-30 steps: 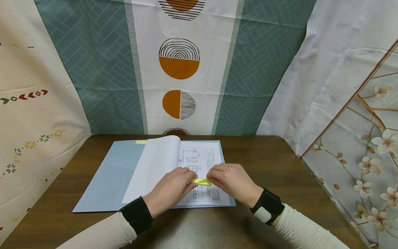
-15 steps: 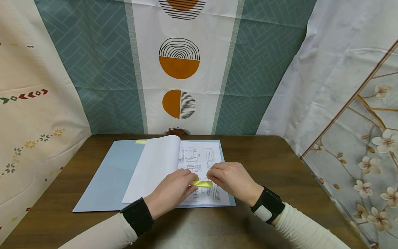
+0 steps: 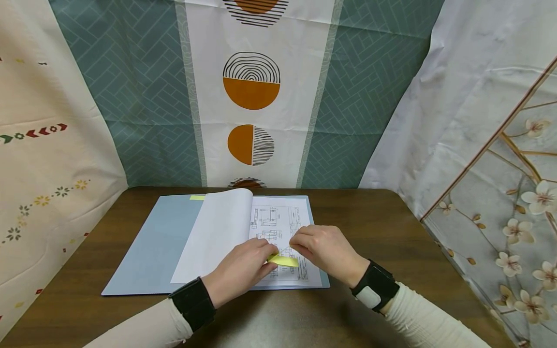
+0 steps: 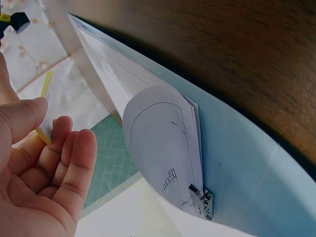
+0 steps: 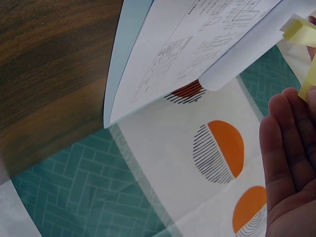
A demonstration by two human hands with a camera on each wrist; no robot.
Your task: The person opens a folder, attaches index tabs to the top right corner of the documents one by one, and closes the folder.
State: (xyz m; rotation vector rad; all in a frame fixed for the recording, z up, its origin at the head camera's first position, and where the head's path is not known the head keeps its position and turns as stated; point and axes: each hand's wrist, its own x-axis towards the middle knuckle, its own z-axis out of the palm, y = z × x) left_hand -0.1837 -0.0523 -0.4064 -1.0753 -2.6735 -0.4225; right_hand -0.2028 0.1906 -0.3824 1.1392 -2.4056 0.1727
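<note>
In the head view my left hand point(image 3: 243, 261) pinches a narrow pad of yellow sticky notes point(image 3: 285, 261) between thumb and fingers, above the printed drawing. Just right of it, my right hand point(image 3: 328, 249) has thumb and fingertips together. The right wrist view shows a yellow sticky note point(image 5: 308, 81) pinched under the right thumb, apart from the pad point(image 5: 300, 32). A thin pale sheet spans the gap between the hands. Under them lies an open light-blue folder point(image 3: 152, 251), its printed sheet point(image 3: 285, 212) on the right and a white page point(image 3: 213, 237) turned over leftward.
A yellow tab point(image 3: 197, 197) sits at the folder's top edge. The left wrist view shows a metal clip point(image 4: 201, 201) at the papers' binding. Brown wooden table point(image 3: 361, 212) surrounds the folder. Patterned curtains point(image 3: 374, 96) hang behind and on both sides.
The pad's free right end has dropped away from the right fingertips, opening a gap with a thin sheet across it. The right hand has risen slightly; the folder has stayed put.
</note>
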